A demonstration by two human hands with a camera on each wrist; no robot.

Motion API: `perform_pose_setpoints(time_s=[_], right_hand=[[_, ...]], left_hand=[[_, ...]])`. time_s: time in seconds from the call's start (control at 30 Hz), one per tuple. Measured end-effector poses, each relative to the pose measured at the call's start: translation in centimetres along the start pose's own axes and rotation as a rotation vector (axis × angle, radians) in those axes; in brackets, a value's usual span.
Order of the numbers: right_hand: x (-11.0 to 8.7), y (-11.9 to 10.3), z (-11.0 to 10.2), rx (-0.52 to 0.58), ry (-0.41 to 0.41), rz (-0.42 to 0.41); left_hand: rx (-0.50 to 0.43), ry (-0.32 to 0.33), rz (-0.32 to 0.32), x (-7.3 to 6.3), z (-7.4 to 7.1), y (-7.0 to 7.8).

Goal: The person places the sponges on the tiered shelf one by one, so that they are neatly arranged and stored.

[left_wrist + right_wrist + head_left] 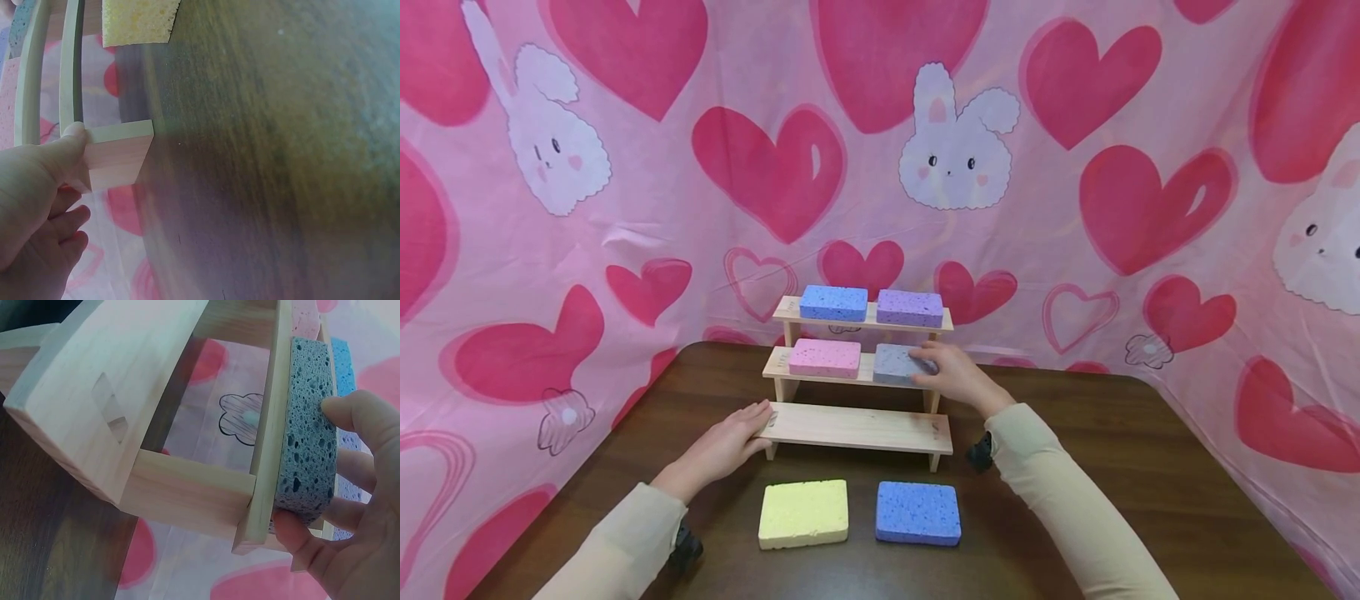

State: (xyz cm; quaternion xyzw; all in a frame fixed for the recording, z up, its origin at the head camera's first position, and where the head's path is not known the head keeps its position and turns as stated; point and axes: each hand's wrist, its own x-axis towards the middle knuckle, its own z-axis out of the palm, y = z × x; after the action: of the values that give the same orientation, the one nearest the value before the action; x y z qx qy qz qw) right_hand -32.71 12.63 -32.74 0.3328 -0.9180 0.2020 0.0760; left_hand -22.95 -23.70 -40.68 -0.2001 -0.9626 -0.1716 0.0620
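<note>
A three-step wooden stand stands on the table. My left hand holds the left end of its lowest step, and in the left wrist view the thumb presses against the board's edge. On the middle step, my right hand grips the right end of a grey-blue sponge; the right wrist view has fingers around this grey sponge, which lies flat on the step. To its left is a pink sponge. The top step bears a blue sponge and a purple sponge.
In front of the stand, a yellow sponge and a darker blue sponge lie side by side on the brown table. Behind and beside the table hangs a pink cloth printed with hearts and rabbits.
</note>
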Motion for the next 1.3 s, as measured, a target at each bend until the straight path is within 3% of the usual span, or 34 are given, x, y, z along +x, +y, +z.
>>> perform_pose_setpoints(time_s=[0.37,1.3], right_hand=[[-0.51,-0.75,0.22,-0.037,0.033,-0.032],[-0.36,-0.6,0.83,0.004,0.064,-0.041]], left_hand=[[0.016,0.033,0.05,-0.15,-0.05,0.18],[0.01,0.022,0.032,-0.12,-0.08,0.33]])
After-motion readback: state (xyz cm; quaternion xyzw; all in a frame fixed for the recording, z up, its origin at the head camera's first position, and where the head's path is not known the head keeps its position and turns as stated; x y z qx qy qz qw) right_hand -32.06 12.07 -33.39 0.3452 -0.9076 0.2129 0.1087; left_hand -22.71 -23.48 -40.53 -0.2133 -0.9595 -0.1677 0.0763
